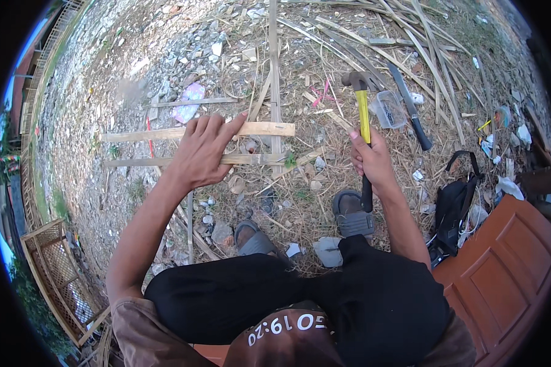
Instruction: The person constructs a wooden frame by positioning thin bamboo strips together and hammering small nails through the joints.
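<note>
My right hand [374, 160] is closed round the handle of a claw hammer [363, 113] with a yellow and black grip, held upright with its head away from me. My left hand [205, 150] lies across two bamboo slats, its fingers bent over the farther, paler bamboo slat [269, 129]. The nearer bamboo slat [257, 159] passes under the same hand. Both slats meet a long upright bamboo strip [274, 67] near their right ends. A small dark mark, perhaps a nail, shows on the paler slat above that strip.
Right of the hammer are a clear plastic box [390, 110] and a machete [409, 104] with a black handle. Long bamboo strips [431, 55] lie at the far right. A black bag [456, 208] and a brown panelled door [502, 269] are near right, a lattice frame [61, 275] near left.
</note>
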{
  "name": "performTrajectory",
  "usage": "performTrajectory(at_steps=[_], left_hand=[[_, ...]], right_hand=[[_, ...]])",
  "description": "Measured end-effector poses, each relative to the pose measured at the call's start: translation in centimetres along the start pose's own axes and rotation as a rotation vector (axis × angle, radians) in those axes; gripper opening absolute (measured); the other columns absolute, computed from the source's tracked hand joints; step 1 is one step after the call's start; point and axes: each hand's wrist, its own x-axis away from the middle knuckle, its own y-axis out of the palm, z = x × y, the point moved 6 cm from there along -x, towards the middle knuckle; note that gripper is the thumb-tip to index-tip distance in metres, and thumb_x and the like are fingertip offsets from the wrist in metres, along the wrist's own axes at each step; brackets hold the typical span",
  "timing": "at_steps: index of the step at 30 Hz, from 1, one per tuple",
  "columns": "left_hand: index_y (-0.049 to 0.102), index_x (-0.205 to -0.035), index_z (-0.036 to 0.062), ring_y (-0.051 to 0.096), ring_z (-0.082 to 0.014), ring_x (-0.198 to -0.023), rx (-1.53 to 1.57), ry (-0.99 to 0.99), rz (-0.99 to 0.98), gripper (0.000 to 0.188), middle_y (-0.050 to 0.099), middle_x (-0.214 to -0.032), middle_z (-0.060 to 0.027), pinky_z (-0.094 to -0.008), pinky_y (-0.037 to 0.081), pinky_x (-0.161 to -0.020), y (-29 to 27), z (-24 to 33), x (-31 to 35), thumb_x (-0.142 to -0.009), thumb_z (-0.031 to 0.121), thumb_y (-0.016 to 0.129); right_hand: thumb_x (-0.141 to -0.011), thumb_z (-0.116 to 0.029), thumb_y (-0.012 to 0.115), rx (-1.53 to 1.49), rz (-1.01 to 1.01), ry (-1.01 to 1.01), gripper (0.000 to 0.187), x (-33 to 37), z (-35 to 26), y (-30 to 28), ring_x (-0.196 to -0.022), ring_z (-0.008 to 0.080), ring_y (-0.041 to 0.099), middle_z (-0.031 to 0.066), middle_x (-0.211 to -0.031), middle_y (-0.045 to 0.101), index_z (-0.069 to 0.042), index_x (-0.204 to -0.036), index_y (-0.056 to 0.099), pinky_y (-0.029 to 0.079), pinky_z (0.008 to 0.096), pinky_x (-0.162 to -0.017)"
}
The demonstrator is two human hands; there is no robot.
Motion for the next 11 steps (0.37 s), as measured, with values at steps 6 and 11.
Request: performTrajectory(at_steps=[6, 11], left_hand=[[0.029, -0.151, 0.0082, 0.045, -0.0332, -0.102, 0.203, -0.017, -0.056, 0.087, 0.046, -0.110, -0.0163, -0.0439, 0.034, -0.095, 5.4, -0.8, 2.9, -0.072, 0.024, 0.062], [0.021, -0.153, 0.0074, 0.044, -0.0361, -0.110, 0.706, -0.077, 0.004, 0.094, 0.044, -0.118, -0.0177, -0.0445, 0.030, -0.105, 5.1, -1.8, 2.7, -0.069, 0.017, 0.062]], right_hand=[[-0.099, -0.025, 0.059, 0.174, -0.068, 0.183, 0.020, 2.0, 5.0, -0.7, -0.059, 0.0053, 0.042, -0.0026, -0.072, 0.047, -0.007, -0.101, 0.052, 0.036, 0.0233, -0.051], [-0.099, -0.028, 0.060, 0.408, -0.142, 0.008, 0.024, 1.2, 8.1, -0.7, -0.051, 0.0044, 0.040, -0.0055, -0.070, 0.045, -0.010, -0.112, 0.051, 0.036, 0.0222, -0.044]])
